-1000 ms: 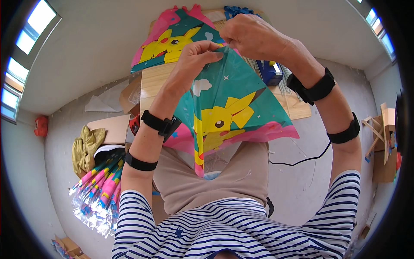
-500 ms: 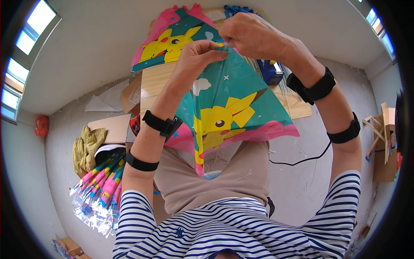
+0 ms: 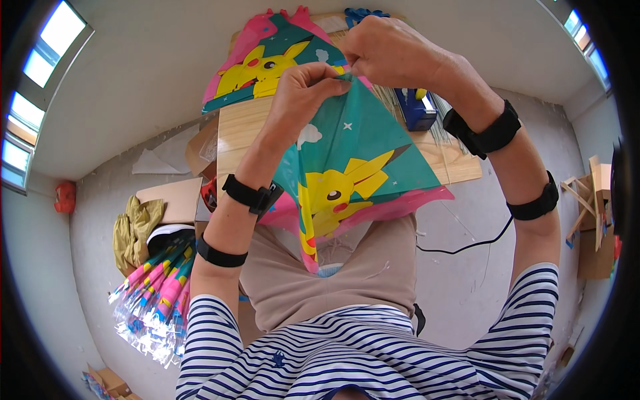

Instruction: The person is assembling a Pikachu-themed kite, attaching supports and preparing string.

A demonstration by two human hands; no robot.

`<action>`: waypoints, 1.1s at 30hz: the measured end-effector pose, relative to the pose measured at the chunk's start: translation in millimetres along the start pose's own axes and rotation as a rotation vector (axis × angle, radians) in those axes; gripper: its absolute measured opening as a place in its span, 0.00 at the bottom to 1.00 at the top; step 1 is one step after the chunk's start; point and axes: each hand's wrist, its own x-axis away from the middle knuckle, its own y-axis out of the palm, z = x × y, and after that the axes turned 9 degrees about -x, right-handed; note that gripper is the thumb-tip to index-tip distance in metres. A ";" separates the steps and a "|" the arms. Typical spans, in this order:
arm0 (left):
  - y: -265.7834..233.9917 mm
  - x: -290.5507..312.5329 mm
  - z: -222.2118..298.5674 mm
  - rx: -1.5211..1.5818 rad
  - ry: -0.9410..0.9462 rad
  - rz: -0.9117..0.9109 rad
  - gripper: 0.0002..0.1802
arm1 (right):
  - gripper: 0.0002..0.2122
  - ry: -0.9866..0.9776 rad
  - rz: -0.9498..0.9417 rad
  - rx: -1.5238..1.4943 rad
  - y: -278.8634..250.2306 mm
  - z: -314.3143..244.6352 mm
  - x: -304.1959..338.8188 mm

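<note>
A green and pink kite (image 3: pixel 360 147) with a yellow cartoon animal hangs over the table edge and my lap. Its top corner is pinched between the thumb and fingers of my left hand (image 3: pixel 309 90). Right beside that corner, my right hand (image 3: pixel 380 50) is closed with its fingers curled in. What it holds there is hidden behind the fingers. Below my left hand, the kite's middle fold runs down to a pink tip between my knees. More printed kite sheets (image 3: pixel 267 70) lie on the far left of the table.
On the wooden table (image 3: pixel 243 133), a blue tape dispenser (image 3: pixel 418 113) stands beside thin pale rods (image 3: pixel 441 120). Blue material (image 3: pixel 365 15) lies at the far edge. Folded kites (image 3: pixel 157 287) fan out on the left, near an olive cloth (image 3: pixel 137 230). A black cable (image 3: pixel 467 251) crosses the floor.
The kite's lower right side has swung slightly left and up. Both hands keep nearly the same place and grip at its top corner.
</note>
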 end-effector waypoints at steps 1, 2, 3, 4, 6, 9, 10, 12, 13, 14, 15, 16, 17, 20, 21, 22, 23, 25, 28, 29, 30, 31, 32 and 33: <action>0.3 0.7 1.0 -0.005 -0.010 -0.002 0.03 | 0.03 0.010 0.001 -0.006 -2.7 -1.1 1.0; 0.8 1.3 1.7 -0.009 -0.007 0.002 0.03 | 0.04 0.020 0.003 -0.011 -4.8 -1.9 1.7; 1.5 1.9 2.3 -0.013 -0.005 0.007 0.03 | 0.04 0.033 0.009 -0.025 -6.0 -2.1 2.0; 2.4 2.2 2.9 -0.014 -0.001 0.009 0.03 | 0.05 0.048 0.016 -0.035 -7.6 -2.3 2.9; 3.0 3.2 4.2 -0.001 0.007 0.002 0.02 | 0.07 0.069 0.025 -0.072 -11.5 -2.8 4.9; 1.0 5.1 4.5 0.010 0.029 -0.002 0.02 | 0.08 0.060 0.048 -0.142 -13.2 -2.5 6.5; 0.4 5.6 4.6 0.015 0.040 -0.004 0.02 | 0.08 0.047 0.062 -0.153 -11.9 -0.7 6.6; -0.8 6.6 5.1 0.026 0.055 0.007 0.03 | 0.08 0.054 0.047 -0.201 -12.8 -2.0 6.6; -1.0 6.8 5.4 0.033 0.062 0.012 0.03 | 0.08 0.075 0.016 -0.238 -15.7 -4.3 6.4; -1.5 7.4 6.0 0.046 0.063 0.025 0.03 | 0.08 0.097 -0.015 -0.275 -17.4 -5.7 6.4; -2.0 8.3 7.0 0.059 0.064 0.039 0.03 | 0.08 0.058 0.030 -0.300 -15.4 -3.4 6.5; -1.7 9.2 8.7 0.071 0.065 0.050 0.04 | 0.09 0.021 0.078 -0.325 -10.8 1.4 7.6; -0.6 10.1 11.9 0.103 0.064 0.060 0.03 | 0.09 -0.016 0.125 -0.349 -6.7 4.7 8.9; 0.4 13.1 18.0 0.127 0.058 0.074 0.03 | 0.14 -0.043 0.351 -0.305 2.4 3.7 14.5; -1.0 13.9 14.6 0.091 0.055 0.065 0.03 | 0.14 0.014 0.369 -0.390 1.4 5.9 14.9; -1.3 13.5 14.3 0.056 0.052 0.052 0.03 | 0.15 0.075 0.387 -0.474 -1.8 10.4 16.0; -0.9 14.5 15.6 0.092 0.051 0.055 0.03 | 0.16 0.135 0.404 -0.558 -4.4 14.3 17.2; 0.3 19.6 19.5 0.164 0.053 0.057 0.03 | 0.16 0.217 0.419 -0.723 -1.0 8.3 30.8; -3.3 21.8 18.2 0.155 0.036 0.043 0.04 | 0.16 0.325 0.369 -1.037 26.4 0.8 57.0; -5.0 23.0 18.1 0.148 0.043 0.039 0.04 | 0.16 0.355 0.333 -1.162 36.1 -1.7 60.4; -6.1 24.4 18.1 0.142 0.050 0.036 0.04 | 0.16 0.347 0.329 -1.196 39.4 -6.9 61.1; -5.7 25.8 18.2 0.137 0.057 0.026 0.04 | 0.16 0.345 0.327 -1.229 42.2 -13.5 61.8; -5.9 27.1 19.1 0.134 0.052 0.011 0.05 | 0.15 0.342 0.326 -1.261 44.9 -18.9 61.4; -6.2 28.5 21.0 0.131 0.046 -0.004 0.05 | 0.13 0.341 0.349 -1.312 47.5 -22.6 60.2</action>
